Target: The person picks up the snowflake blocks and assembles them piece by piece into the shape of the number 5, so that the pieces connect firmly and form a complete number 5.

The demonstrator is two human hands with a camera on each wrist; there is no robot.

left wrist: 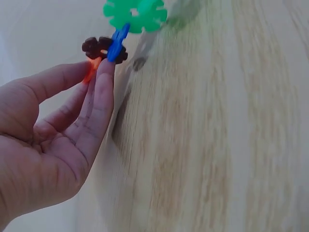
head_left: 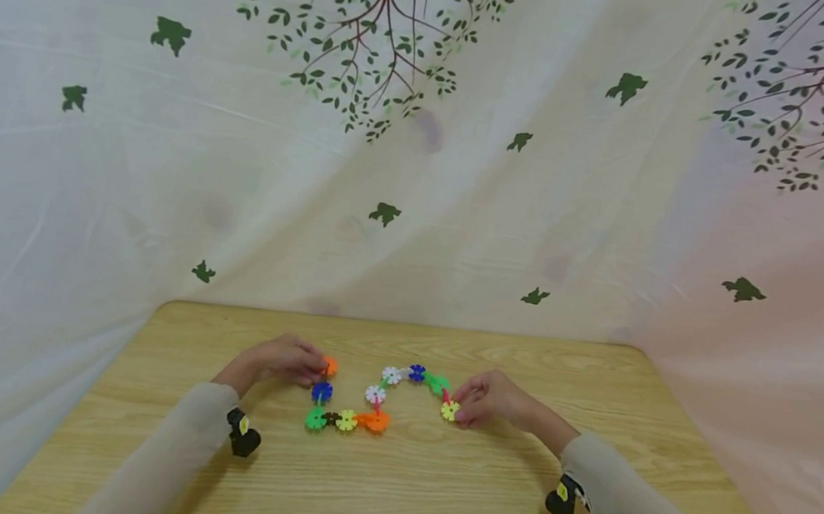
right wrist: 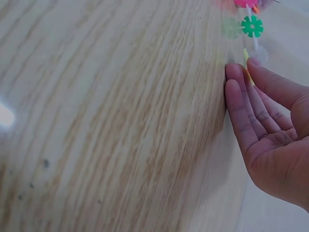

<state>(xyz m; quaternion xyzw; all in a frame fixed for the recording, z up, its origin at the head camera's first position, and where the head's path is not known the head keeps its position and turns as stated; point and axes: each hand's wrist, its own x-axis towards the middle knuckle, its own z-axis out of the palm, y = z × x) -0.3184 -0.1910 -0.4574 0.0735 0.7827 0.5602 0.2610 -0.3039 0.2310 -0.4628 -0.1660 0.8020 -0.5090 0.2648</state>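
A chain of interlocked plastic snowflake discs winds across the wooden table in a bent line, in several colours. At its left end my left hand pinches an orange disc between thumb and fingertips. The left wrist view shows a brown disc, a blue disc and a green disc just past the fingertips. My right hand pinches the yellow disc at the right end. In the right wrist view that disc is mostly hidden by the fingers, with a green disc beyond.
The light wooden table has rounded far corners. Behind it hangs a pale curtain printed with branches and green birds. Dark wrist cameras are strapped over both sleeves.
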